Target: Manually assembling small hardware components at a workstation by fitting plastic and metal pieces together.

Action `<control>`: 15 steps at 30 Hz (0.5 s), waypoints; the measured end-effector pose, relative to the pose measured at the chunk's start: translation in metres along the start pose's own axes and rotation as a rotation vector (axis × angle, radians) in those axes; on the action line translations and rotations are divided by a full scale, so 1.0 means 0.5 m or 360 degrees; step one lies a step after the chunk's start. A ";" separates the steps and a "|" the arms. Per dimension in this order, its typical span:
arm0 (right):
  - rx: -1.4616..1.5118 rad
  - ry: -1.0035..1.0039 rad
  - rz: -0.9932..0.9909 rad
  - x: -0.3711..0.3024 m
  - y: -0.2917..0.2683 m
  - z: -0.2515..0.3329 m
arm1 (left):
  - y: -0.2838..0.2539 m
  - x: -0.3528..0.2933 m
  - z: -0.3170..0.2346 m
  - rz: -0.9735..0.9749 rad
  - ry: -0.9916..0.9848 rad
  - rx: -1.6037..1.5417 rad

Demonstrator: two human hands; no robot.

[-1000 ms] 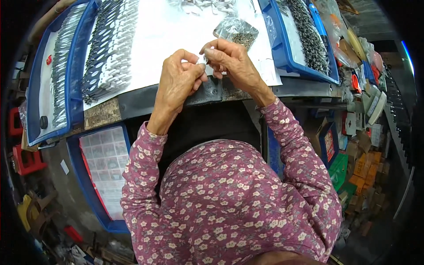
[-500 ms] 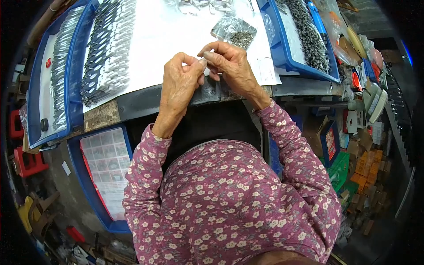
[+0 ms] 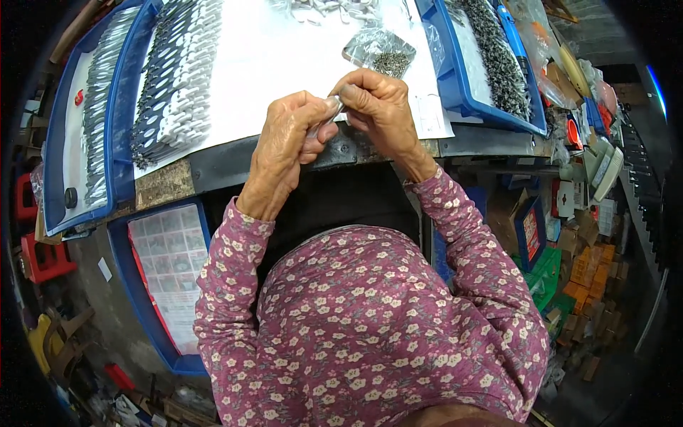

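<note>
Over the front edge of the table, my two hands meet at the fingertips. My left hand (image 3: 290, 135) is closed around a small pale, shiny piece (image 3: 330, 112), mostly hidden by the fingers. My right hand (image 3: 385, 114) pinches against the end of that piece; whatever sits between its thumb and forefinger is too small to make out. Just beyond the right hand lies a shallow tray (image 3: 358, 55) lined with clear plastic, with many tiny metal parts (image 3: 391, 65) in it. Several white pieces (image 3: 334, 10) are scattered farther back on white paper (image 3: 267, 53).
Rows of black and white parts (image 3: 174, 92) fill the left side, beside a blue tray (image 3: 110, 164) of thin metal parts. Another blue tray (image 3: 455, 89) with dark parts stands at right. Below are a blue bin (image 3: 186, 364), red stools (image 3: 46, 260) and stacked orange boxes (image 3: 589, 270).
My left hand has turned and curled its fingers more, so the pale piece shows better. My right hand has shifted slightly right, its fingertips still against the left's.
</note>
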State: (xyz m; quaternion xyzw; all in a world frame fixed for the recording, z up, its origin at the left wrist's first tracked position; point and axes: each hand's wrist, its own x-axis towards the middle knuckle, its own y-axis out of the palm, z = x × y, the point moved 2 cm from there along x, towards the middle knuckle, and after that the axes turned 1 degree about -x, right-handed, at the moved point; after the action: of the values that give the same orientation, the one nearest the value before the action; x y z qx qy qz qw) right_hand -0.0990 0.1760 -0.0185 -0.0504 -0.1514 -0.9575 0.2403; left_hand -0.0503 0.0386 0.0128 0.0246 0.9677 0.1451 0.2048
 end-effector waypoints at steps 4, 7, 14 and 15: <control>0.0076 0.0088 0.0053 0.002 0.005 0.008 | -0.007 -0.004 -0.005 0.0006 0.0055 0.0028; -0.0171 0.0220 0.0077 0.007 0.009 0.018 | -0.024 -0.002 -0.009 -0.0044 -0.0024 0.0149; -0.0924 -0.0289 0.0526 0.024 0.031 0.058 | -0.048 -0.007 -0.005 0.0150 0.0174 0.0195; -0.0918 -0.0320 0.0559 0.030 0.032 0.056 | -0.056 -0.010 -0.008 0.0120 0.0207 0.0200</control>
State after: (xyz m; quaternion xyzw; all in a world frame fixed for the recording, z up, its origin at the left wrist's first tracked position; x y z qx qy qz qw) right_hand -0.1039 0.1646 0.0151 -0.2356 0.1135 -0.8951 0.3611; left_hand -0.0472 0.0104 0.0102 0.0645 0.9845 0.0930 0.1340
